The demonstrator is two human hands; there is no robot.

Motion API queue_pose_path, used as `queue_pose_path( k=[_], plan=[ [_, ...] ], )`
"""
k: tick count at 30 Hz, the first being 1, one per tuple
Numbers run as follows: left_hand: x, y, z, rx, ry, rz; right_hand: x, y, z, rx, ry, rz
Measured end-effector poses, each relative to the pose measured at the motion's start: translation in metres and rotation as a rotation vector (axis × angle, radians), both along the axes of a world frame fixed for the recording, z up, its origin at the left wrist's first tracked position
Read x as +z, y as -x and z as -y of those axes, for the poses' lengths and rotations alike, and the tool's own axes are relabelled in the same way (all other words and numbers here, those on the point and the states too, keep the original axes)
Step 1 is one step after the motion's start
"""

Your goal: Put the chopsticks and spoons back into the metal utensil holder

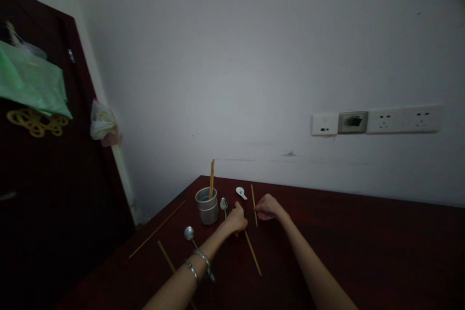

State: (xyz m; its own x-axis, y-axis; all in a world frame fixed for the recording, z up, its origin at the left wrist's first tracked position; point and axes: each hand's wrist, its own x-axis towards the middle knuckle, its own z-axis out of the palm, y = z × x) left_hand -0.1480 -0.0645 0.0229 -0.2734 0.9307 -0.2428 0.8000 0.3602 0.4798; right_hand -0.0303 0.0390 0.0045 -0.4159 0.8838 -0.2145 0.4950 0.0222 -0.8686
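Observation:
My right hand (pixel 268 207) pinches a wooden chopstick (pixel 254 202) that lies on the dark red table (pixel 363 242), its fingers closed on the stick's middle. My left hand (pixel 237 220), with bracelets on the wrist, is curled shut beside the upper end of another chopstick (pixel 253 253); what it holds, if anything, is hidden. A metal cup (pixel 207 206) with two chopsticks (pixel 211 179) upright in it stands left of my left hand. A metal spoon (pixel 224 203) lies between the cup and that hand.
A white ceramic spoon (pixel 240 193) lies near the wall. Another metal spoon (pixel 189 234) and two more chopsticks (pixel 157 229) (pixel 166 256) lie at the table's left. Wall sockets (pixel 378 121) sit at right. A dark door (pixel 54 179) with bags hung on it is at left.

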Motion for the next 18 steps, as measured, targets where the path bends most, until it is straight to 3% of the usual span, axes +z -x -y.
queue_pose_path(
  k=[2, 5, 10, 14, 18],
  plan=[
    [0.003, -0.001, 0.003, -0.009, -0.049, -0.033, 0.0, 0.0, 0.001, -0.024, 0.075, -0.093],
    [0.014, 0.001, 0.007, -0.061, -0.284, -0.178, -0.003, -0.004, 0.001, -0.092, 0.082, -0.19],
    [0.059, 0.015, 0.013, 0.001, -0.677, -0.343, -0.01, -0.015, -0.001, -0.156, 0.072, -0.311],
    [0.094, 0.046, 0.012, 0.085, -0.936, -0.395, -0.014, -0.019, -0.003, -0.166, 0.121, -0.422],
    [0.104, 0.09, 0.0, 0.219, -1.058, -0.306, -0.015, -0.019, -0.003, -0.162, 0.117, -0.425]
  ],
)
